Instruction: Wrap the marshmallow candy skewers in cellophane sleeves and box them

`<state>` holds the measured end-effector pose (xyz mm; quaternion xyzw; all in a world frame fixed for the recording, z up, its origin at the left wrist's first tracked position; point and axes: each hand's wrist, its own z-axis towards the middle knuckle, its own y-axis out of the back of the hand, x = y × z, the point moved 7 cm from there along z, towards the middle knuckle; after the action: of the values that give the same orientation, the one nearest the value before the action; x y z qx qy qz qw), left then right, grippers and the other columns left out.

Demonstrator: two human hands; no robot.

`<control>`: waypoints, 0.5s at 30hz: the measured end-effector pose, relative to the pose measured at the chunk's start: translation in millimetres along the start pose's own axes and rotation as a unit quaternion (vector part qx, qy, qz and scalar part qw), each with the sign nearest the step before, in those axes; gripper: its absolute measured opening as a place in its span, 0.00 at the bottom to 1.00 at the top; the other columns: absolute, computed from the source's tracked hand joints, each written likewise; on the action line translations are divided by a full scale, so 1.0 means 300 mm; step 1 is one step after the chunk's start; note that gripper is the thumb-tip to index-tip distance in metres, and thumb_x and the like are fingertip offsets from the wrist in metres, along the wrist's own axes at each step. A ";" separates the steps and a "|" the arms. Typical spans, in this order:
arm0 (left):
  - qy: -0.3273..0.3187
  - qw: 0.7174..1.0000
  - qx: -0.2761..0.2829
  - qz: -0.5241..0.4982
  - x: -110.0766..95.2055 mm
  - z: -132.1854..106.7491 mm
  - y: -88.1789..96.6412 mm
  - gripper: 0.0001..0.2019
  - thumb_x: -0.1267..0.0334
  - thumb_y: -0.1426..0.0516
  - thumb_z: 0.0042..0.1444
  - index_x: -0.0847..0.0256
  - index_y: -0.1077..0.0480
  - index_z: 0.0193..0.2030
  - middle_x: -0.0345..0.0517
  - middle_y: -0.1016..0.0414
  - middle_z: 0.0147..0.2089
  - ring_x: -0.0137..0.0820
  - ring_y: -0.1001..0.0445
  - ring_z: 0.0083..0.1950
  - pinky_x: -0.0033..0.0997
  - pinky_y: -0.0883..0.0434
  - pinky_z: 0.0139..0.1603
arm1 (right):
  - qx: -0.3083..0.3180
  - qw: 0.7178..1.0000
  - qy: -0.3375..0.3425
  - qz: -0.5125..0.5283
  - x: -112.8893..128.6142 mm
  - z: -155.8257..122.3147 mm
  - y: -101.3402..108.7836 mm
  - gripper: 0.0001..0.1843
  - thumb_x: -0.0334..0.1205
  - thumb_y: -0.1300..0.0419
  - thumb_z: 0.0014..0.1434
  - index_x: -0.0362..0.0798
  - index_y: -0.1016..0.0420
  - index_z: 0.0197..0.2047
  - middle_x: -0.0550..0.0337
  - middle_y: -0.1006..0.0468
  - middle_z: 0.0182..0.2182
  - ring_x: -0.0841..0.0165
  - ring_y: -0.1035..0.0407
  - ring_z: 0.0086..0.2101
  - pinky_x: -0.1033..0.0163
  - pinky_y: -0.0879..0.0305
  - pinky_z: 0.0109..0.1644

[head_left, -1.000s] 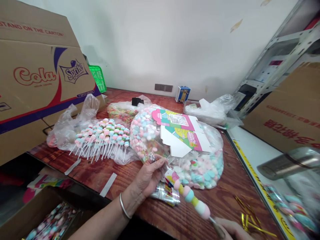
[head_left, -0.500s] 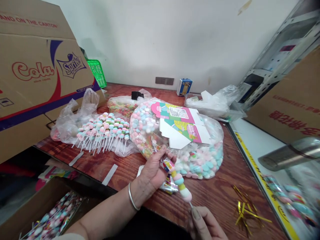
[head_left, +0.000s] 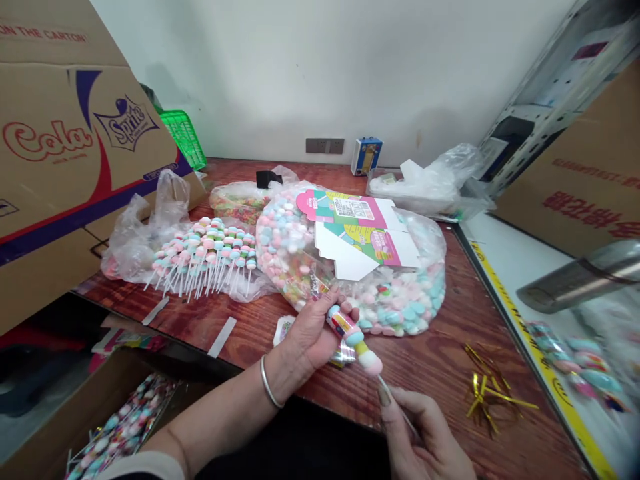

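Holding a marshmallow skewer (head_left: 369,362) over the table (head_left: 425,373).
Gripping its far-end wrapper (head_left: 343,325) in a curled left hand (head_left: 313,333), pinching its near stick (head_left: 381,381) in the right hand (head_left: 424,430).

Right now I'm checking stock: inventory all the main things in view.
Held marshmallow skewer: one, pastel, between both grips
Piled marshmallow skewers, white sticks: many, pastel, left
Clear plastic marshmallow bag: at least one, pastel, centre
Flat printed card package: one, multicoloured, atop bag
Thin metallic ties: several, gold, right
Cola and Sprite carton: one, brown, left
Plastic basket: one, green, back left
Metal cylinder: one, silver, right
Red-printed carton: one, brown, right
Open box holding skewers: one, brown, lower left
Left grip: one, bare, on held skewer's upper part
Right grip: one, bare, on its stick
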<state>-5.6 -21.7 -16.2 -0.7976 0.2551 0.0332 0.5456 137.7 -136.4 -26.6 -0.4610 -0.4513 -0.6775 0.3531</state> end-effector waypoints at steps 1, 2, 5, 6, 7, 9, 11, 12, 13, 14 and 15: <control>0.004 1.000 0.008 0.003 0.003 0.002 -0.001 0.12 0.66 0.36 0.53 0.66 0.34 0.25 0.36 0.37 0.22 0.22 0.33 0.25 0.26 0.28 0.35 | 0.029 0.999 -0.039 0.009 -0.016 0.001 -0.013 0.14 0.52 0.37 0.54 0.49 0.23 0.32 0.61 0.25 0.25 0.69 0.33 0.26 0.68 0.38 0.29; 0.005 1.000 0.014 0.003 0.005 0.004 -0.002 0.12 0.66 0.36 0.53 0.66 0.34 0.25 0.36 0.37 0.22 0.22 0.33 0.25 0.26 0.28 0.35 | 0.059 0.995 -0.079 0.036 -0.032 0.000 -0.030 0.16 0.54 0.38 0.55 0.49 0.25 0.30 0.62 0.28 0.22 0.71 0.36 0.24 0.68 0.40 0.26; -0.008 1.000 0.027 -0.005 0.005 0.011 -0.001 0.11 0.65 0.35 0.52 0.66 0.33 0.27 0.35 0.36 0.23 0.21 0.34 0.24 0.26 0.28 0.35 | 0.121 0.961 -0.174 0.178 -0.060 -0.013 -0.087 0.22 0.59 0.44 0.59 0.48 0.29 0.29 0.69 0.43 0.17 0.74 0.47 0.19 0.69 0.46 0.23; -0.012 1.000 0.026 -0.006 0.005 0.014 0.001 0.11 0.66 0.35 0.52 0.66 0.33 0.27 0.35 0.35 0.24 0.20 0.35 0.24 0.26 0.28 0.34 | 0.126 0.951 -0.186 0.212 -0.061 -0.016 -0.098 0.22 0.59 0.45 0.60 0.48 0.30 0.29 0.70 0.46 0.16 0.74 0.49 0.19 0.69 0.46 0.22; -0.015 1.000 0.024 -0.006 0.006 0.015 0.003 0.11 0.66 0.35 0.51 0.66 0.33 0.27 0.35 0.34 0.25 0.20 0.34 0.24 0.25 0.28 0.34 | 0.127 0.949 -0.183 0.222 -0.059 -0.016 -0.103 0.21 0.58 0.46 0.60 0.48 0.31 0.29 0.70 0.46 0.17 0.74 0.49 0.19 0.68 0.46 0.23; -0.015 1.000 0.017 -0.001 0.010 0.018 0.006 0.10 0.67 0.35 0.52 0.66 0.33 0.28 0.36 0.34 0.25 0.20 0.34 0.25 0.24 0.29 0.33 | 0.125 0.968 -0.138 0.170 -0.044 -0.010 -0.098 0.18 0.54 0.44 0.61 0.48 0.31 0.29 0.68 0.40 0.19 0.74 0.45 0.21 0.68 0.44 0.26; -0.012 1.000 0.005 0.010 0.014 0.019 0.010 0.10 0.67 0.35 0.52 0.66 0.33 0.28 0.36 0.34 0.25 0.20 0.34 0.25 0.24 0.28 0.32 | 0.101 0.991 -0.055 0.067 -0.018 0.001 -0.075 0.13 0.49 0.43 0.62 0.49 0.29 0.30 0.65 0.33 0.23 0.72 0.39 0.24 0.68 0.42 0.28; -0.009 1.000 -0.003 0.017 0.017 0.019 0.012 0.11 0.67 0.35 0.52 0.66 0.34 0.28 0.36 0.34 0.25 0.20 0.33 0.25 0.24 0.28 0.32 | 0.085 0.996 -0.004 0.015 0.000 0.005 -0.064 0.10 0.46 0.43 0.62 0.49 0.28 0.33 0.64 0.30 0.25 0.72 0.36 0.25 0.68 0.40 0.30; -0.006 1.000 -0.012 0.024 0.018 0.019 0.015 0.11 0.67 0.35 0.51 0.66 0.34 0.28 0.36 0.34 0.25 0.20 0.33 0.25 0.24 0.28 0.32 | 0.064 0.996 0.053 -0.031 0.021 0.008 -0.053 0.07 0.43 0.42 0.62 0.49 0.27 0.35 0.63 0.28 0.26 0.71 0.35 0.26 0.67 0.39 0.32; -0.006 0.999 -0.019 0.029 0.019 0.018 0.017 0.11 0.67 0.34 0.51 0.66 0.34 0.28 0.36 0.34 0.25 0.20 0.33 0.25 0.24 0.28 0.32 | 0.040 0.991 0.112 -0.068 0.044 0.009 -0.043 0.05 0.40 0.42 0.61 0.49 0.26 0.36 0.63 0.27 0.26 0.71 0.34 0.26 0.67 0.39 0.33; -0.006 0.999 -0.023 0.033 0.020 0.017 0.018 0.11 0.67 0.34 0.50 0.66 0.34 0.29 0.36 0.34 0.25 0.21 0.33 0.25 0.25 0.28 0.32 | 0.016 0.981 0.169 -0.097 0.067 0.006 -0.035 0.04 0.37 0.41 0.61 0.49 0.26 0.37 0.63 0.27 0.26 0.71 0.34 0.26 0.66 0.39 0.34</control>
<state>-1.8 -21.0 -24.8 -0.8007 0.2769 0.0621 0.5276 122.4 -132.4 -10.3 -0.2886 -0.4385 -0.7695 0.3638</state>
